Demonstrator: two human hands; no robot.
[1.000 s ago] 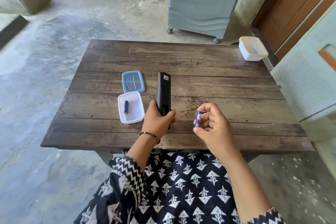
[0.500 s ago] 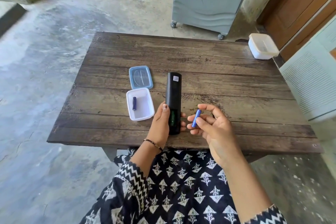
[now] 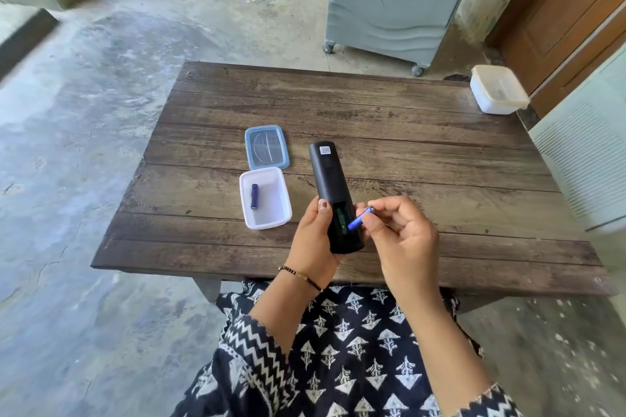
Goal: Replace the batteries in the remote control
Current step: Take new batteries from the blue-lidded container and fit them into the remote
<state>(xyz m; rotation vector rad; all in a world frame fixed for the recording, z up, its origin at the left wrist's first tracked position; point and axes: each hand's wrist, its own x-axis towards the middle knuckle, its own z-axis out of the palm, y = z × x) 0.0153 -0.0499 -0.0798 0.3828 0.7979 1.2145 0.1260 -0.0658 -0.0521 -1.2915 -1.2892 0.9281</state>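
Observation:
My left hand (image 3: pixel 313 240) grips the near end of a black remote control (image 3: pixel 330 176), held back side up over the wooden table (image 3: pixel 423 145). Its battery compartment (image 3: pixel 342 217) is uncovered and shows something green inside. My right hand (image 3: pixel 399 240) pinches a blue battery (image 3: pixel 359 218) by its end, and the battery's lower tip sits at the right edge of the compartment. A second blue battery (image 3: pixel 254 196) lies in a small white box (image 3: pixel 267 218) left of the remote.
The box's blue-rimmed clear lid (image 3: pixel 267 147) lies flat just beyond it. A closed white container (image 3: pixel 498 90) stands at the table's far right corner. A grey air cooler (image 3: pixel 393 0) on wheels stands behind the table. My patterned lap is under the near edge.
My right hand moved the blue battery left and down to the remote's compartment. My left hand tilted the remote so its compartment faces up; the camera view shifted slightly.

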